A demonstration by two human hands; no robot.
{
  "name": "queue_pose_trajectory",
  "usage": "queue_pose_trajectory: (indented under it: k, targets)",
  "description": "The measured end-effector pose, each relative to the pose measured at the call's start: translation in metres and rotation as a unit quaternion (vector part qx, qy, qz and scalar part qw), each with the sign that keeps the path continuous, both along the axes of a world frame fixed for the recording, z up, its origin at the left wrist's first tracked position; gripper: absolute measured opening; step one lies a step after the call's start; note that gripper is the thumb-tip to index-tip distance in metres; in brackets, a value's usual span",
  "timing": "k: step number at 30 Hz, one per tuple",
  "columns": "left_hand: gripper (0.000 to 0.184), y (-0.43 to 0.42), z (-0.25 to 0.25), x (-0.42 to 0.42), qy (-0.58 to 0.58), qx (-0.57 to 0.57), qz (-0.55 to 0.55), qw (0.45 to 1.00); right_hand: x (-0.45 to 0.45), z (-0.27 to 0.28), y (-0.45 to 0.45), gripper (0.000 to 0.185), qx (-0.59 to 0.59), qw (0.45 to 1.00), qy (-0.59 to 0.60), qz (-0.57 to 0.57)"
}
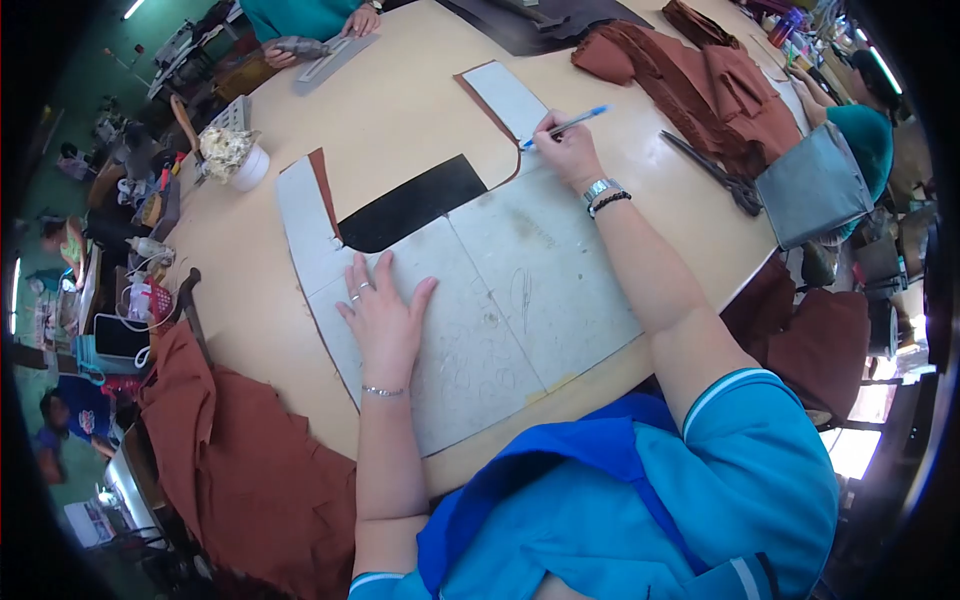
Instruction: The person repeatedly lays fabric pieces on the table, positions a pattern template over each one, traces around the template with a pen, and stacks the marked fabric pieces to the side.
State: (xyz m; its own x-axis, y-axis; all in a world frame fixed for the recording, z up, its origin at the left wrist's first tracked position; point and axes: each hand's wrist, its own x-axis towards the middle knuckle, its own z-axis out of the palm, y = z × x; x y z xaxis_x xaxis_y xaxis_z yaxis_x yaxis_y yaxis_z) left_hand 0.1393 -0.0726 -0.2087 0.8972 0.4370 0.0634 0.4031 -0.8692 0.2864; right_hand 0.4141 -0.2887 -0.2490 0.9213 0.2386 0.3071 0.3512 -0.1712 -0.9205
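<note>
A large pale grey template (520, 290) with two upright arms lies on the table over brown material (322, 190), whose edges show along its sides. My left hand (385, 310) rests flat on the template's left part, fingers spread. In my right hand (568, 150) is a blue pen (582, 119), its tip at the base of the template's right arm. A black piece (415, 205) lies in the gap between the two arms. Faint handwriting and a centre line show on the template.
Brown material lies at the lower left (250, 450) and upper right (700, 90). Scissors (715, 170) and a grey block (815, 185) are at the right. A hammer (190, 305) and a white pot (248, 165) stand left. Co-workers' hands (362, 20) are across the table (400, 100).
</note>
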Motion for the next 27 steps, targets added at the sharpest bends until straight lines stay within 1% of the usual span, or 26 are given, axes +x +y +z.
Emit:
queue_pose_trajectory:
  k: [2, 5, 7, 9, 11, 12, 13, 15, 16, 18, 19, 22, 24, 25, 27]
  targets:
    - [0.069, 0.001, 0.002, -0.001, -0.001, 0.001, -0.002, 1.0, 0.011, -0.004, -0.002, 0.015, 0.084, 0.994, 0.066, -0.005]
    - [0.067, 0.001, 0.002, -0.005, -0.014, 0.02, -0.006, 1.0, -0.007, 0.019, -0.014, 0.02, 0.158, 0.978, 0.138, -0.003]
    - [0.066, 0.0, 0.008, -0.012, -0.007, 0.008, -0.021, 1.0, -0.026, 0.027, -0.034, 0.025, 0.039, 0.996, 0.08, -0.025]
    - [0.064, 0.006, 0.004, -0.026, -0.024, 0.014, -0.048, 0.998, -0.046, 0.025, -0.063, 0.026, -0.012, 0.998, 0.058, -0.012]
    - [0.071, 0.02, 0.006, -0.042, -0.037, -0.119, -0.06, 0.99, -0.076, 0.022, -0.092, 0.024, -0.169, 0.985, -0.021, -0.028]
    - [0.074, 0.024, 0.007, -0.048, -0.045, -0.186, -0.071, 0.979, -0.094, 0.031, -0.102, 0.023, -0.201, 0.979, -0.009, -0.018]
    - [0.075, 0.022, 0.006, -0.055, -0.037, -0.114, -0.029, 0.992, -0.108, 0.038, -0.111, 0.023, -0.234, 0.972, 0.003, -0.01]
    - [0.079, 0.013, 0.0, -0.073, -0.016, 0.03, 0.052, 0.998, -0.118, 0.029, -0.127, 0.025, -0.235, 0.972, 0.004, -0.005]
    - [0.081, 0.014, -0.006, -0.075, -0.027, 0.024, 0.057, 0.998, -0.119, 0.024, -0.132, 0.026, -0.234, 0.972, 0.005, -0.004]
    - [0.086, 0.016, -0.015, -0.078, -0.05, 0.016, 0.062, 0.997, -0.112, 0.019, -0.131, 0.03, -0.155, 0.986, 0.057, 0.011]
    - [0.085, 0.014, -0.015, -0.079, -0.041, 0.022, 0.067, 0.997, -0.11, 0.019, -0.131, 0.032, -0.114, 0.99, 0.083, 0.019]
    - [0.084, 0.013, -0.002, -0.074, -0.014, 0.045, 0.072, 0.996, -0.112, 0.038, -0.112, 0.04, -0.086, 0.995, -0.027, -0.05]
    - [0.083, 0.015, 0.008, -0.066, 0.012, 0.057, 0.063, 0.996, -0.11, 0.047, -0.092, 0.045, -0.02, 1.0, 0.007, -0.005]
    - [0.082, 0.018, 0.007, -0.058, -0.006, 0.053, 0.044, 0.998, -0.11, 0.05, -0.082, 0.048, 0.009, 0.999, 0.024, 0.021]
    - [0.08, 0.029, -0.001, -0.039, -0.044, 0.043, 0.013, 0.998, -0.104, 0.039, -0.056, 0.054, 0.03, 0.993, 0.064, 0.097]
